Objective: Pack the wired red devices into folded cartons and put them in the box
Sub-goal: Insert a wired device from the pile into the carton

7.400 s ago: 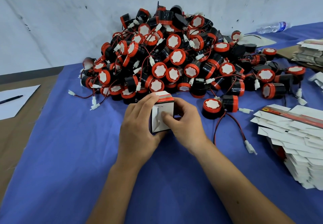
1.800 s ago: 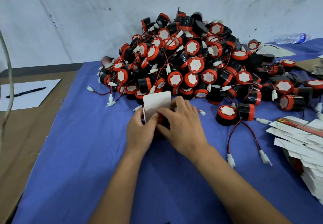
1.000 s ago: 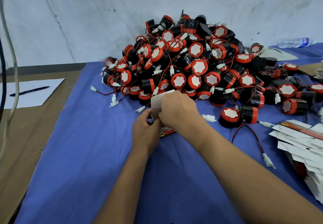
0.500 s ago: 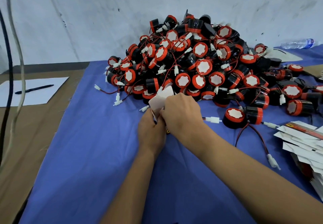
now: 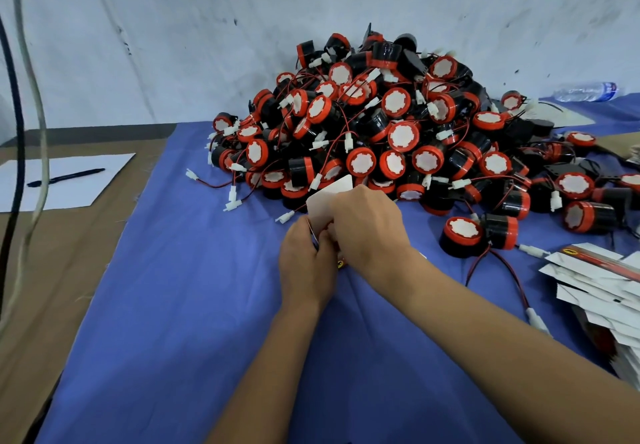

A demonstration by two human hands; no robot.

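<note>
While both hands meet over the blue cloth [image 5: 194,305], a small white carton [image 5: 327,203] sits between them, just in front of the heap of red devices [image 5: 398,132]. The left hand [image 5: 304,263] has its fingers curled round the carton's left side, and the right hand [image 5: 369,225] lies over its top and right side with fingers bent down onto it, so most of the carton is hidden; only a white flap stands up above the knuckles, and a bit of red and yellow print shows below the hands. Whether a device is inside the carton cannot be told.

The heap is a tall pile of black and red round devices with white faces, red wires and white plugs, leaning against the grey wall [image 5: 173,28]. Two more devices [image 5: 479,234] lie apart from the pile to the right of the hands, their wires trailing toward the near edge. A stack of flat cartons [image 5: 602,277] lies at the right edge of the cloth. Far right, by the wall, a clear bottle [image 5: 585,91] lies on its side. On the brown table [image 5: 52,270] to the left rests a white sheet [image 5: 62,180] with a black pen [image 5: 65,177] on it, and two cables [image 5: 20,97] hang down at the left edge of the view
</note>
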